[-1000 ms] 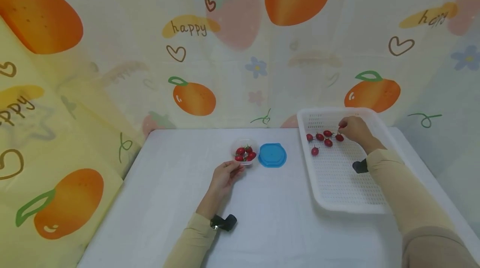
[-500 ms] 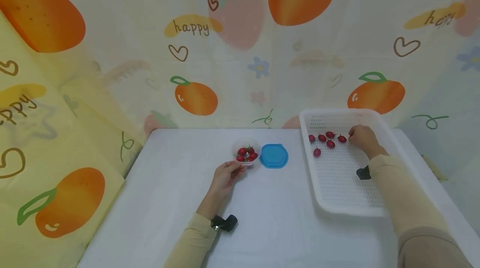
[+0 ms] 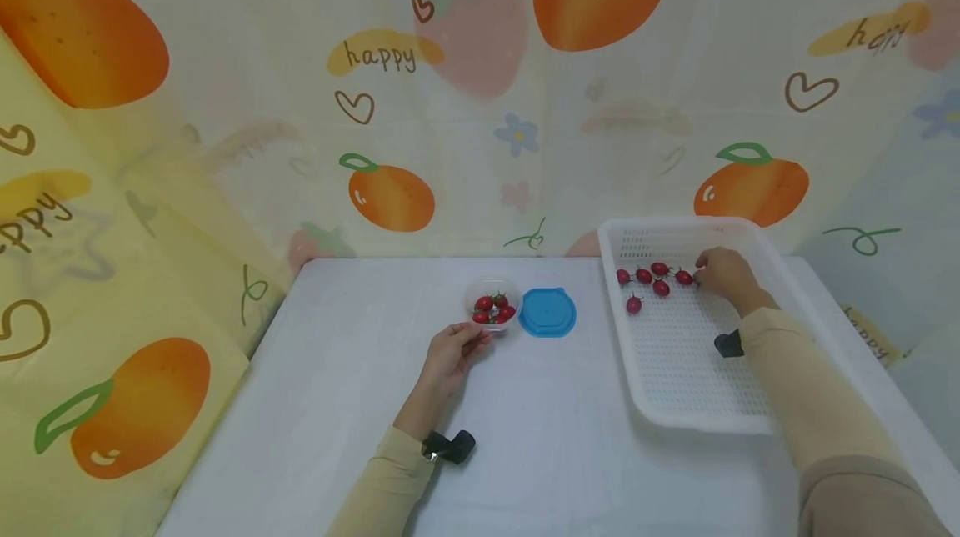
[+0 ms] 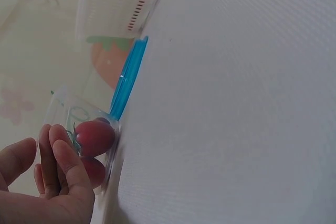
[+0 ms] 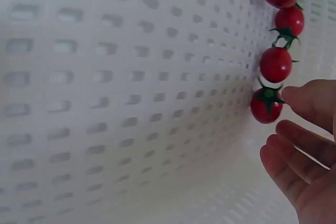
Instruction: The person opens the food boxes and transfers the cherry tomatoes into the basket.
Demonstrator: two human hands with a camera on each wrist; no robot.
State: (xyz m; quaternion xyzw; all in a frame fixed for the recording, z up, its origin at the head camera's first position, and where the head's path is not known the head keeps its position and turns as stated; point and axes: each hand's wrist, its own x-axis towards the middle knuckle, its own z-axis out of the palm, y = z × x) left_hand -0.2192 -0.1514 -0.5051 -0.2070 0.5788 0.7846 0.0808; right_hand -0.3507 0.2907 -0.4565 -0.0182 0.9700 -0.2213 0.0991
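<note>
In the head view, my left hand [image 3: 452,353] is at the near side of a small clear plastic container [image 3: 492,283] with several cherry tomatoes [image 3: 485,303] in it. Seen from the left wrist, the fingers [image 4: 71,163] lie against the container wall and the thumb stands apart. My right hand [image 3: 729,277] reaches into a white perforated basket [image 3: 637,391], beside the rightmost of several loose cherry tomatoes. The right wrist view has the thumb right at the green stem of that cherry tomato [image 5: 265,107], the other fingers spread below it.
A blue lid [image 3: 548,313] lies flat between container and basket. More cherry tomatoes [image 3: 660,288] are grouped in the basket's far left part. The white table [image 3: 337,404] meets a fruit-printed cloth backdrop [image 3: 450,128] at its far edge.
My right hand has come down and a little to the right, from above the rightmost cherry tomato to its stem side. The left hand keeps its place at the container.
</note>
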